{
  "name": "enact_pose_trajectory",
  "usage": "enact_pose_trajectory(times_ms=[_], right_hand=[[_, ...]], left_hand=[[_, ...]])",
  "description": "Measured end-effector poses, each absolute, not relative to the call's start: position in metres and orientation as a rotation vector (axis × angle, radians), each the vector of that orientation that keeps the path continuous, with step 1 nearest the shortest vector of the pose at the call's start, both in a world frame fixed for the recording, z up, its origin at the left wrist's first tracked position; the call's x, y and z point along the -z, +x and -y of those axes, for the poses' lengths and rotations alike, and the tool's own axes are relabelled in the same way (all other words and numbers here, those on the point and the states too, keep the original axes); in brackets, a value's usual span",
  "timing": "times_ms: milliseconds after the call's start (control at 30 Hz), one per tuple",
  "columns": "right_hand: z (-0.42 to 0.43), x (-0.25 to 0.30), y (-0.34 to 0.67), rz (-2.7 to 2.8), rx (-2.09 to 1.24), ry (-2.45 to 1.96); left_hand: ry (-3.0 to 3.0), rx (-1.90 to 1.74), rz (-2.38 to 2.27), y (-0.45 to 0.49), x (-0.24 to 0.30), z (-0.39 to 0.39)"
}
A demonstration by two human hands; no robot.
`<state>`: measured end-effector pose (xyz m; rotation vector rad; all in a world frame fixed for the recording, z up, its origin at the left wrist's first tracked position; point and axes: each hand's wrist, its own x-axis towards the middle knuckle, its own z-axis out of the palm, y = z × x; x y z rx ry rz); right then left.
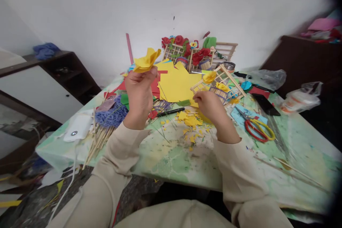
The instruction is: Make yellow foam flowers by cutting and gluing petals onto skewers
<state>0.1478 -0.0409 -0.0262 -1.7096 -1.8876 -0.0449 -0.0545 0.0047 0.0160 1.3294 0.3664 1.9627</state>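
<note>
My left hand [140, 91] is raised over the table's left half, with its thumb and fingers closed on a yellow paper flower [147, 60]. My right hand [211, 107] is lower, in front of a small stick lattice [232, 78] with yellow paper flowers [209, 77] on it. Its fingers are pinched together, and whatever they hold, if anything, cannot be made out. Between and beyond the hands are yellow paper sheets [173, 87]. Thin wires [164, 132] and a black pen [171, 112] lie between my forearms. Yellow paper scraps [190, 119] are strewn beside my right wrist.
Red-and-yellow-handled scissors [258, 130] rest right of my right hand. Blue yarn [112, 112], thin sticks [100, 142] and a white power bank [77, 128] are on the left. Lattices with red flowers [179, 41] stand against the wall. A plastic-wrapped tub [300, 99] is far right.
</note>
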Motion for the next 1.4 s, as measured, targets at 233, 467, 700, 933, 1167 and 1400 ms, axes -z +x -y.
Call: enact_pose_trajectory(times_ms=[233, 467, 700, 933, 1167, 1400], right_hand=[[0.065, 0.011, 0.136, 1.623, 0.12, -1.573], [0.094, 0.042, 0.103, 1.561, -0.036, -1.479], [0.103, 0.09, 0.096, 1.507, -0.521, -1.397], [0.112, 0.114, 0.093, 1.105, -0.916, -1.151], [0.117, 0.129, 0.091, 1.151, -0.878, -1.206], [0.138, 0.123, 0.11, 1.498, -0.659, -1.39]], left_hand=[[1.305, -1.779, -0.435, -0.053, -0.009, -0.017], [1.241, -1.528, -0.532, -0.029, 0.008, -0.011], [1.073, -1.226, -0.594, 0.002, 0.049, 0.021], [1.208, -1.123, -0.702, 0.004, 0.084, 0.04], [1.289, -1.076, -0.711, 0.003, 0.101, 0.046], [1.333, -1.462, -0.882, -0.036, 0.093, -0.016]])
